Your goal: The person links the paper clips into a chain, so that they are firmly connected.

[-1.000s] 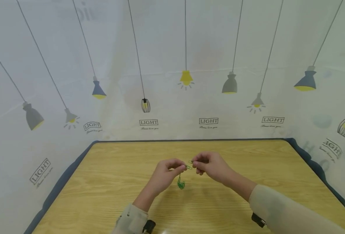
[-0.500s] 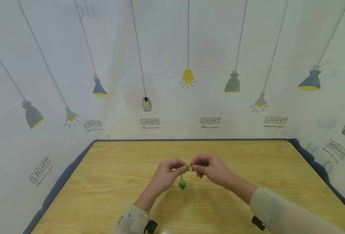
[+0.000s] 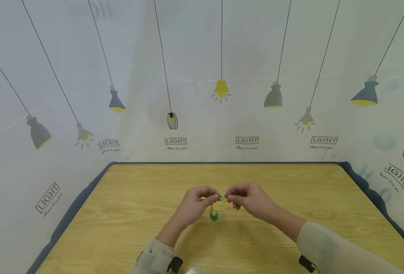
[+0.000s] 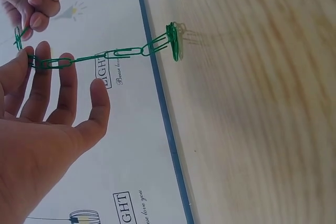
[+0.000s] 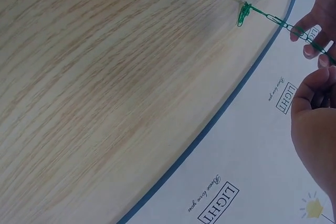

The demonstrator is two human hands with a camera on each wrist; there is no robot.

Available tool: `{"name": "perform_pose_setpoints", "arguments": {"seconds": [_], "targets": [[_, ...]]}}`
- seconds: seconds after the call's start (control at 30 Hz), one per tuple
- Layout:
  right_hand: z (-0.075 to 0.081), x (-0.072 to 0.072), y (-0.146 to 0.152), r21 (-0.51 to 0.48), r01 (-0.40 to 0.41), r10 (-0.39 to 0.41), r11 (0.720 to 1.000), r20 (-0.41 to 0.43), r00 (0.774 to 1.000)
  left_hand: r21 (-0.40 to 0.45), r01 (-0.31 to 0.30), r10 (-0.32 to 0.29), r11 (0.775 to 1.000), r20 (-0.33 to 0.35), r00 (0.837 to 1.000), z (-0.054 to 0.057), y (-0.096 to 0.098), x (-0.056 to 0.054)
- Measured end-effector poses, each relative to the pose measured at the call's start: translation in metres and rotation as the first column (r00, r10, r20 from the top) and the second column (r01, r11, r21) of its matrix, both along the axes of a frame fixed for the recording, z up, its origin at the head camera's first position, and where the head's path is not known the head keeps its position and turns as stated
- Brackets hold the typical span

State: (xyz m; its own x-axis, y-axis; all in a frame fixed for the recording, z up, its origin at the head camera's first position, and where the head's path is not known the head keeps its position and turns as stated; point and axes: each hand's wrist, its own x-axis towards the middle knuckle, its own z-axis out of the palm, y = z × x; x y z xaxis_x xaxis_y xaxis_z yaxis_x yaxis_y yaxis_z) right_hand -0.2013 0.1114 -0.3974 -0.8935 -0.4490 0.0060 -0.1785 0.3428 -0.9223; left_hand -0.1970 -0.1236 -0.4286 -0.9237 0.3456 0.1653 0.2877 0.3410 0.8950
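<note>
A chain of green paper clips [image 4: 123, 53] hangs from my left hand [image 3: 192, 207], which pinches its upper end between thumb and forefinger. The left wrist view shows the other fingers spread loosely beside the chain. At its lower end the chain bunches into a small cluster [image 3: 213, 216] at the wooden tabletop. Facing it, my right hand [image 3: 251, 196] pinches a single green paper clip [image 4: 19, 39] against the clip at the left fingertips. Whether the two clips are linked is too small to tell. In the right wrist view, the right fingers hide the pinched clip.
Beneath both hands lies the wood-grain table [image 3: 126, 228], with a dark blue edging [image 3: 222, 163] along its back. A white cloth backdrop [image 3: 195, 42] printed with lamps rises behind and at both sides.
A second ago the right hand held its clip slightly apart and higher; it has come down to the left hand's clip and the clips now meet. The left hand has barely moved.
</note>
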Motion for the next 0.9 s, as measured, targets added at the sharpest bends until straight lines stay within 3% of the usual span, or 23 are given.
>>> {"name": "perform_pose_setpoints", "arguments": {"seconds": [0.23,0.9], "targets": [[-0.001,0.003,0.011,0.018,0.057,-0.056,0.998,-0.035,0.998,-0.003,0.020,-0.020,1.000,0.015,1.000,0.002,0.000,-0.002],[0.002,0.000,0.030,-0.141,0.179,-0.182,0.974,-0.005,0.983,-0.064,0.074,-0.072,0.995,0.037,0.997,0.001,-0.009,-0.005]]}}
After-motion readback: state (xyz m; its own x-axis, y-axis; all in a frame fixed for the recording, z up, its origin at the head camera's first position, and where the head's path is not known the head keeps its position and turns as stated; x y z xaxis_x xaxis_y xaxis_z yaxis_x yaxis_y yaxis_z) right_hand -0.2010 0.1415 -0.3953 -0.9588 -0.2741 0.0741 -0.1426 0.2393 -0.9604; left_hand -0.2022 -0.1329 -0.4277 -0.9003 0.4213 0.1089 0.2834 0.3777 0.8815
